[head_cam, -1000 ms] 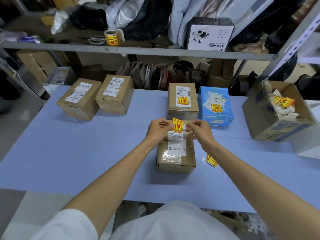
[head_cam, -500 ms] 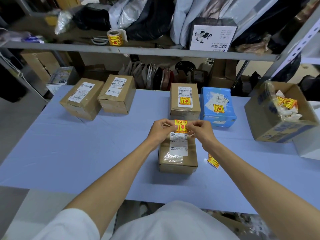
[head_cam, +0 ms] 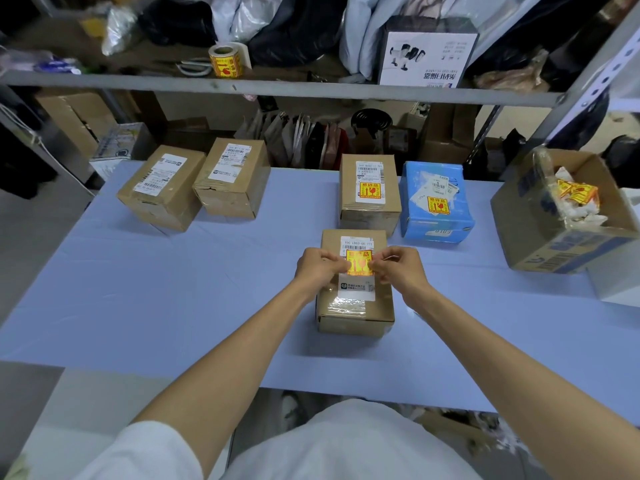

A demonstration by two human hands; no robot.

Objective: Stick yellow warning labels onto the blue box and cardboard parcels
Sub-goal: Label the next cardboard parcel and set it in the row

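A cardboard parcel lies in front of me on the blue table. A yellow warning label sits on its white shipping label. My left hand pinches the label's left edge and my right hand pinches its right edge. Behind stand a labelled cardboard parcel and the blue box, which also carries a yellow label. Two cardboard parcels with only white labels, one beside the other, stand at the back left.
An open carton with crumpled yellow and white scraps stands at the right. A roll of yellow labels and scissors sit on the shelf above. The shelf rail runs over the table's far edge.
Both hands lowered the yellow label from above the parcel's far end onto its white shipping label. The loose label seen earlier on the table right of the parcel is out of sight behind my right arm.
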